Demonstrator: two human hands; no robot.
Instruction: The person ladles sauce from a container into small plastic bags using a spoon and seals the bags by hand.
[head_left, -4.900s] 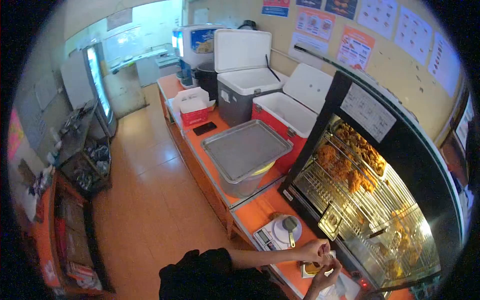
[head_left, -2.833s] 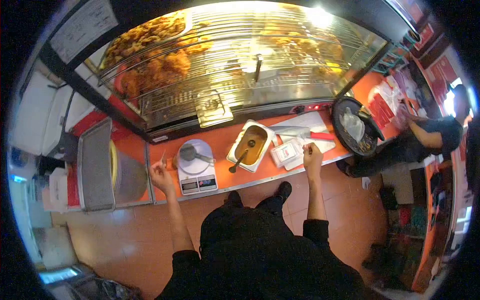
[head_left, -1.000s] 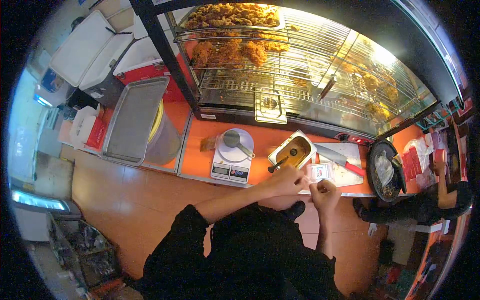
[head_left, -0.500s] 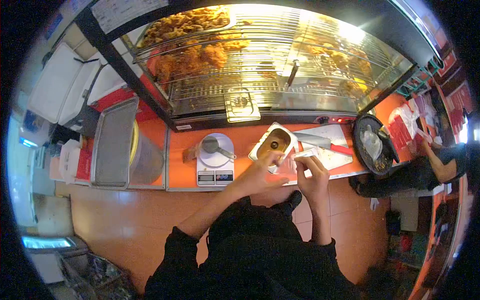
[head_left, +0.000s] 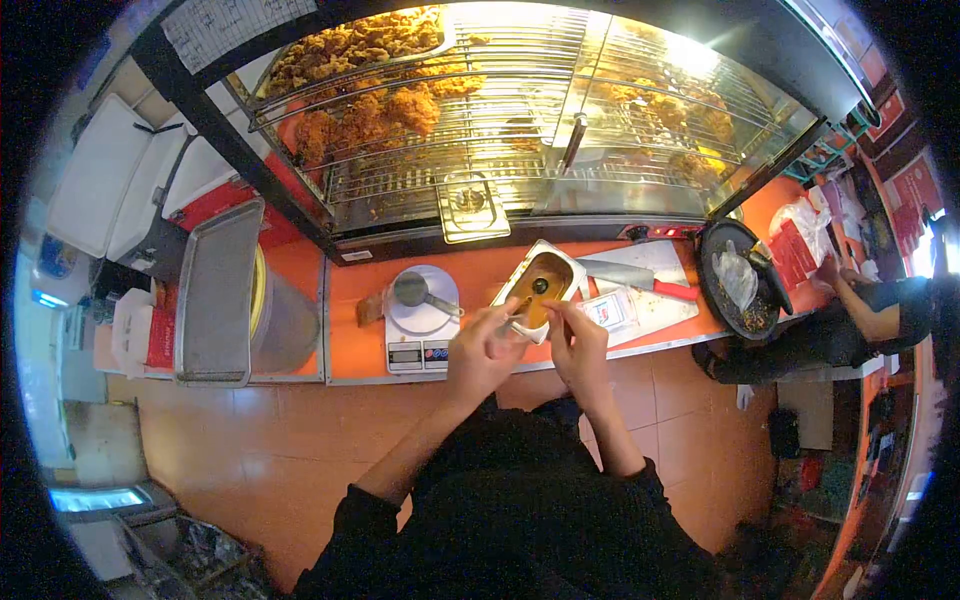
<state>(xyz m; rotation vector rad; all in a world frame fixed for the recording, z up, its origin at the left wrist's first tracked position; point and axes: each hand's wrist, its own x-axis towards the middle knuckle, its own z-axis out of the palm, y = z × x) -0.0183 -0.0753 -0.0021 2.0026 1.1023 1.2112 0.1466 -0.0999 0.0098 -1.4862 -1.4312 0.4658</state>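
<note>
My left hand (head_left: 482, 352) is at the near left corner of a white-rimmed metal container (head_left: 576, 272) of brown sauce, its fingers curled round something clear and thin. Close beside it, my right hand (head_left: 580, 345) pinches at the same spot, over the container's near edge; what lies between its fingertips is too small to name. Just right of the container is a clear box (head_left: 612, 312) with a printed label. To the left, a scoop (head_left: 410, 290) rests on a white kitchen scale (head_left: 432, 352).
A knife (head_left: 675, 290) lies on a white board (head_left: 665, 262). Beyond stands a heated glass cabinet (head_left: 500, 120) with fried food. A black round tray (head_left: 712, 262) is at right, near a co-worker (head_left: 870, 318). A metal tray (head_left: 215, 300) tops a bucket at left.
Both hands have moved left from beside the clear box to the container's near edge and come together. The white piece held in my right hand earlier no longer shows there.
</note>
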